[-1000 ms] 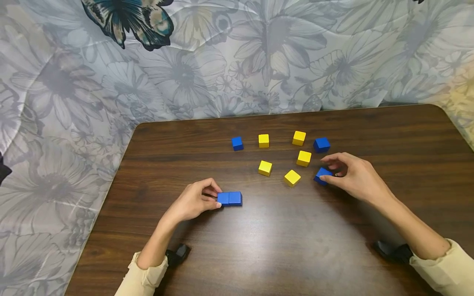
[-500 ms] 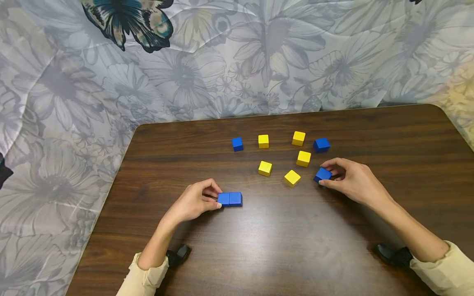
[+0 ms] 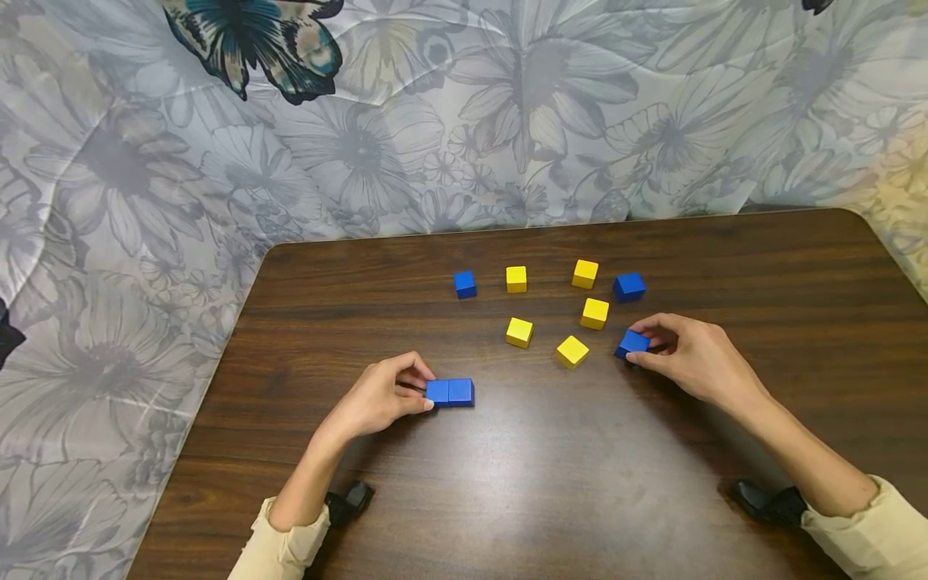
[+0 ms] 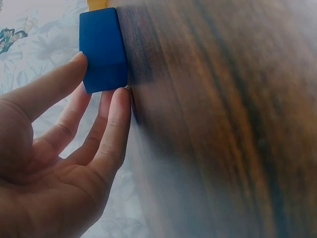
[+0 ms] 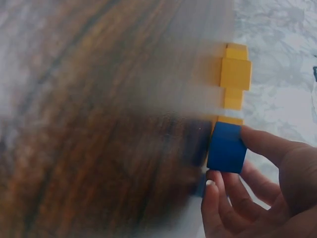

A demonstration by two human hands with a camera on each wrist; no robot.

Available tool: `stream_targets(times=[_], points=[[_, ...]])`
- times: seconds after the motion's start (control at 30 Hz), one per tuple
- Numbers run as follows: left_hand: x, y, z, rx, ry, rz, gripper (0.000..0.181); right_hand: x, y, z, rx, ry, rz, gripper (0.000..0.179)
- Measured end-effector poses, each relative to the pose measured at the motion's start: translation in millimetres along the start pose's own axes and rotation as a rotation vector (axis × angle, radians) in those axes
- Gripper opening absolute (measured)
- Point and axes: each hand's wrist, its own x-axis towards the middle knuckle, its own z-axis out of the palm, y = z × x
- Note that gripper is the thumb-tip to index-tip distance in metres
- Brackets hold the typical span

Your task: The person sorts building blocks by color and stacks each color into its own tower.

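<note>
Two blue blocks stand side by side and touching on the brown table, a left block (image 3: 438,392) and a right block (image 3: 461,391). My left hand (image 3: 377,395) pinches the left one, its thumb at the near corner and its fingers at the far side. In the left wrist view the thumb presses on the blue block (image 4: 103,49). Farther right, my right hand (image 3: 699,354) pinches another blue block (image 3: 632,344) at the table surface. The right wrist view shows this blue block (image 5: 227,148) between the thumb and fingers.
Several yellow blocks lie scattered between and beyond the hands, the nearest yellow block (image 3: 573,352) left of the right hand's block. Loose blue blocks sit at the back left (image 3: 465,284) and back right (image 3: 629,287). A patterned cloth (image 3: 464,121) hangs behind the table (image 3: 522,499).
My right hand's fingers, spread around the blue block a second ago, have come together on it. The left hand and its two blocks stay in place.
</note>
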Motion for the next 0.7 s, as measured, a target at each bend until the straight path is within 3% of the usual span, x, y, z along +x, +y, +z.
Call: stream_targets(times=[0.47,0.7], points=[[1.0,-1.1,-0.9,0.008,-0.007,0.005,0.027,3.2,-13.7,-13.9,0.028,0.045,0.016,0.037],[1.4,0.4,-1.2,0.011,-0.007,0.004,0.027,3.7,-21.6,-10.9,0.076,0.123,-0.004,0.034]])
